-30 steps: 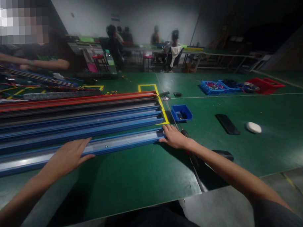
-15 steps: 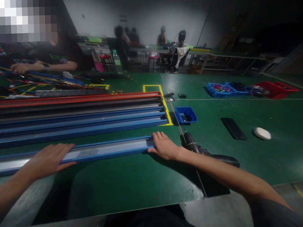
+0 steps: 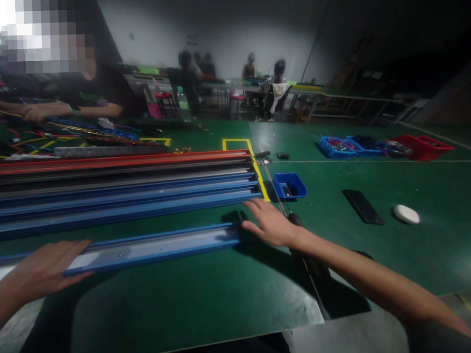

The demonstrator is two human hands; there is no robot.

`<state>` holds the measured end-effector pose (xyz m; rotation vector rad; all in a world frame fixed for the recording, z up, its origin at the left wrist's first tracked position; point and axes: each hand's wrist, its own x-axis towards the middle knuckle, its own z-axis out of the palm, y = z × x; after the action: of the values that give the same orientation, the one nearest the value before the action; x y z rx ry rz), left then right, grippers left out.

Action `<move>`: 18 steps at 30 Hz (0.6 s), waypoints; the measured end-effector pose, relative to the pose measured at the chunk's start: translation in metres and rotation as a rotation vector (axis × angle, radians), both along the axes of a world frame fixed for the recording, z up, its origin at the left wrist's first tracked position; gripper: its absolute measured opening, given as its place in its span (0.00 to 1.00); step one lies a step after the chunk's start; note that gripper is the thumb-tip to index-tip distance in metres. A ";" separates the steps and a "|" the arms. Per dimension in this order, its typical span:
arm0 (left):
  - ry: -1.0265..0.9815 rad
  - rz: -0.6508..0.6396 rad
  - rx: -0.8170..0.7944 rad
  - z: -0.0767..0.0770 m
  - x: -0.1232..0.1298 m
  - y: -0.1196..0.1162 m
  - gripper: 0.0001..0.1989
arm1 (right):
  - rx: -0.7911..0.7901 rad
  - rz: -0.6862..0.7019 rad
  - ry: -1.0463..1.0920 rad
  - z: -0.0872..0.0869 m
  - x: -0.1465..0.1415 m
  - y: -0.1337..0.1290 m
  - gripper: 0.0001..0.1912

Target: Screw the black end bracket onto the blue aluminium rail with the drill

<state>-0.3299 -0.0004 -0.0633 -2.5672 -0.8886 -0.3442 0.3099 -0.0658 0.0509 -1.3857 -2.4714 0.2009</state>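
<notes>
A long blue-edged metal channel [image 3: 153,249] lies along the near part of the green table. My left hand [image 3: 45,268] is wrapped across it at the left, thumb on the near edge and fingers over the far edge. Just past the channel's right end, my right hand [image 3: 270,224] hovers with fingers apart, holding nothing. Behind the channel lie several similar blue channels [image 3: 144,204], with dark ones and a red one [image 3: 142,160] farther back. A power drill [image 3: 316,266] lies partly hidden under my right forearm.
A small blue bin [image 3: 292,187] with dark parts stands beyond my right hand. To the right are a black flat slab [image 3: 363,207], a white rounded object [image 3: 407,214], blue baskets [image 3: 338,147] and a red basket [image 3: 423,147]. A co-worker's hands [image 3: 43,111] work across the table.
My right hand has let go of the channel's right end and lifted off to the right. My left hand has moved left, still on the channel.
</notes>
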 end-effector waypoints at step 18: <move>0.004 -0.038 0.107 -0.003 0.009 -0.003 0.23 | -0.285 -0.254 -0.494 -0.006 0.153 0.128 0.18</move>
<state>-0.3208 -0.0038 -0.0662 -2.4882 -0.7993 -0.3869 0.4631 0.0619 0.0446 -2.0670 -2.6849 0.1750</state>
